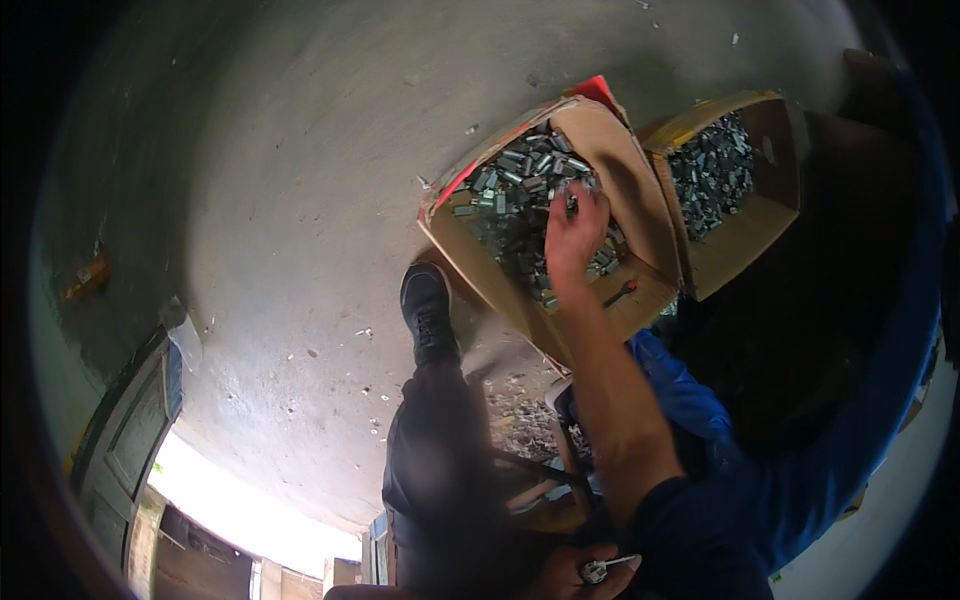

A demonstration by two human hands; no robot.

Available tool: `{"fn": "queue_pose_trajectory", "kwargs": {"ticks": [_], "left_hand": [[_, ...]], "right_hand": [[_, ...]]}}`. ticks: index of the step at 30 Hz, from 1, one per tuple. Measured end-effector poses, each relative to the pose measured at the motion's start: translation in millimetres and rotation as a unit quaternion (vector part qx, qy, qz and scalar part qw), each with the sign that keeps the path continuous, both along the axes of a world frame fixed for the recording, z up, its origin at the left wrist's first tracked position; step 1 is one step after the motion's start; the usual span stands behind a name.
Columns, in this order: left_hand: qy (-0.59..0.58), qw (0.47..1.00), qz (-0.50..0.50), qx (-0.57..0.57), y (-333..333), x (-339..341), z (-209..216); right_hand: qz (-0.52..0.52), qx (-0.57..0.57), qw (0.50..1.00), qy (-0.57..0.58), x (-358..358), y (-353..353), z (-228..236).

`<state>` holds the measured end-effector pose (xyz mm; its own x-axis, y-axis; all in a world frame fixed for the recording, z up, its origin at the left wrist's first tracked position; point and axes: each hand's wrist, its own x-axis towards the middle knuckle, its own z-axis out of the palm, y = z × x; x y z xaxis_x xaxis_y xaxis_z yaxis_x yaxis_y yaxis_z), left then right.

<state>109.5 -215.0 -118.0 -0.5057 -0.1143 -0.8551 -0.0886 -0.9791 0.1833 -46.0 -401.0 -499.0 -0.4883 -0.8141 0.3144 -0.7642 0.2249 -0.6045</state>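
Note:
My right hand (577, 235) reaches down into a cardboard box (625, 165) of small metal pieces (525, 165). Its thumb and fingers curl together among the dark grey and silvery blocks and cylinders. What the fingertips pinch, if anything, is too blurred to make out. At the lower edge, my left hand (565, 578) is closed around a small part with a thin metal rod (610, 563) and a round, silvery end. Much of this hand lies in shadow.
Beside the first box stands a second cardboard box (775, 215) with similar pieces. A red-and-black object (622, 292) lies inside the nearer box. My shoe (428, 310) rests on the concrete floor (290, 220), near scattered scraps (525, 415). A door (130, 430) stands at lower left.

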Motion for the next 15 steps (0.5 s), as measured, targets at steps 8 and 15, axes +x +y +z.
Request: {"fn": "queue_pose_trajectory", "kwargs": {"ticks": [8, 15], "left_hand": [[-0.034, 0.984, -0.093, -0.148, 80, -10, -11], [-0.016, 0.981, -0.142, -0.129, 50, -37, -19]], "right_hand": [[-0.251, 0.177, 0.890, -0.338, 18, 184, 51], [-0.244, 0.269, 0.892, -0.271, 16, 210, 161]]}}
